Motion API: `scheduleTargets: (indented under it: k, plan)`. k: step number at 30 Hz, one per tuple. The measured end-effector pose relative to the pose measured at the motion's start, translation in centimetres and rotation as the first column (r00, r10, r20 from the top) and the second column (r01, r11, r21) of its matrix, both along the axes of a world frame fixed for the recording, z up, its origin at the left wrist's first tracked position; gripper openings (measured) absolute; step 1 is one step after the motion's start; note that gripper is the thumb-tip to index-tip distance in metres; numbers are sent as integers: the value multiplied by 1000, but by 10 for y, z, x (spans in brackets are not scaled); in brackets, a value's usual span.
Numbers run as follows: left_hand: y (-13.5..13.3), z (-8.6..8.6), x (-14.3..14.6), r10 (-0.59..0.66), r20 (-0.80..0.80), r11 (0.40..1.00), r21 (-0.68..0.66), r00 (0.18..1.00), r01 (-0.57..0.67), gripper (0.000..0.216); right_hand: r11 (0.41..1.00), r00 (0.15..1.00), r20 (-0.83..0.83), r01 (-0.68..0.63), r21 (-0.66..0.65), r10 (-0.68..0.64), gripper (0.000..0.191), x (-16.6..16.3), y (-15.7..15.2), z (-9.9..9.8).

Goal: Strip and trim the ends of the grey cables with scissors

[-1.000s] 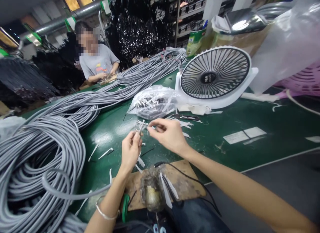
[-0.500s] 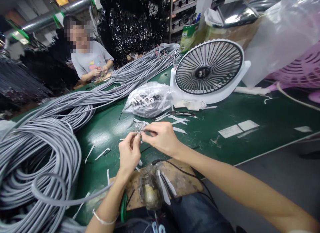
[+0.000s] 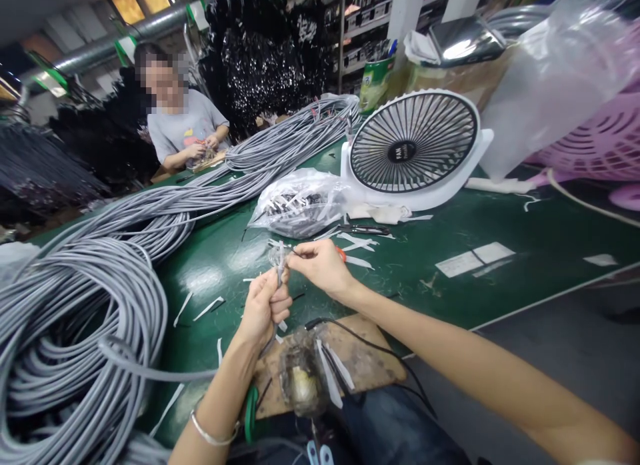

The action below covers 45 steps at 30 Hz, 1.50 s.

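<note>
A grey cable (image 3: 280,276) is gripped in my left hand (image 3: 265,304), its end pointing up between thumb and fingers. Loose pale strands (image 3: 276,254) spread at the cable's tip. My right hand (image 3: 323,265) pinches at that tip, with a small dark thing between thumb and forefinger too fine to make out. An orange-red piece (image 3: 341,253) shows just behind the right hand; whether the hand touches it I cannot tell. The cable runs from under my left wrist toward a big coil (image 3: 95,292) of grey cable on the left.
On the green table (image 3: 390,285) stand a white fan (image 3: 415,145) and a clear bag (image 3: 303,202). White strips (image 3: 357,242) lie around. Close to me, a taped device (image 3: 303,378) rests on a wooden board (image 3: 370,345). A co-worker (image 3: 187,128) sits across the table.
My left hand has turned and closed more fully round the cable, which now stands upright. The right hand has shifted slightly, uncovering the orange-red piece. The view has tilted a little.
</note>
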State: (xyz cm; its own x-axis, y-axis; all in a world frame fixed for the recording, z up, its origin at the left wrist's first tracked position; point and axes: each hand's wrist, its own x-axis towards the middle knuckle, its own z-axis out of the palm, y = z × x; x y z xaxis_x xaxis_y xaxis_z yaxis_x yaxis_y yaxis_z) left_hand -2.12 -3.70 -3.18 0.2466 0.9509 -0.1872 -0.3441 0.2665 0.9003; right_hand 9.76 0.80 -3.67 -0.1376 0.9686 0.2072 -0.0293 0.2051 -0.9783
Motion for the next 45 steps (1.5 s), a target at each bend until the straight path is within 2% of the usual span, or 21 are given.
scheduleTargets:
  k: [3,5,8,11,13,18,24,26,29,31,34,36,39,42,44,45]
  plan:
    - [1,1,-2,-37,39,999,-19,999,38,43,991,985,-170,3,-132,-26,19,3,4,2]
    - [1,0,-3,-42,40,999,-22,998,43,42,989,961,-276,-21,-143,-20,17,6,5,5]
    - [1,-2,-2,-28,-2,1000,-8,1000,28,41,997,946,-320,-71,-36,56,18,11,4,10]
    - [0,-6,2,32,-99,999,32,995,-29,41,995,971,-232,-37,97,59,17,12,3,11]
    - [0,-8,4,125,-182,990,86,975,-110,42,987,987,-156,-16,161,42,20,11,2,8]
    - [2,-8,7,419,-326,896,298,847,-329,28,976,1000,-2,-7,218,7,21,8,1,1]
    - [-2,-17,2,644,-467,743,569,605,-352,17,989,995,100,7,150,-23,26,8,3,-1]
    - [-3,-20,2,670,-489,724,597,559,-346,17,992,992,123,-3,123,-12,28,7,4,-2]
    - [-3,-20,3,640,-489,755,542,593,-369,21,997,995,99,-22,74,15,30,5,5,-4]
    - [-2,-17,4,570,-435,809,445,697,-384,27,999,998,58,-40,30,38,31,5,6,-4]
    - [1,-10,4,405,-243,904,248,881,-348,36,996,997,8,-71,-48,71,35,5,8,-5]
    - [3,-4,4,345,-89,935,121,934,-334,36,995,997,-1,-77,-69,78,39,5,8,-4]
    - [6,5,2,395,70,919,-46,916,-393,26,1000,999,23,-22,-17,22,41,4,6,-4]
    - [10,11,0,490,89,868,-141,867,-476,20,996,997,55,58,73,-62,40,4,2,-4]
    - [9,9,-2,525,4,849,-69,851,-523,23,987,990,86,100,124,-111,39,5,0,-3]
    - [8,7,-2,543,-75,840,36,837,-542,25,982,985,105,121,144,-136,38,6,0,-3]
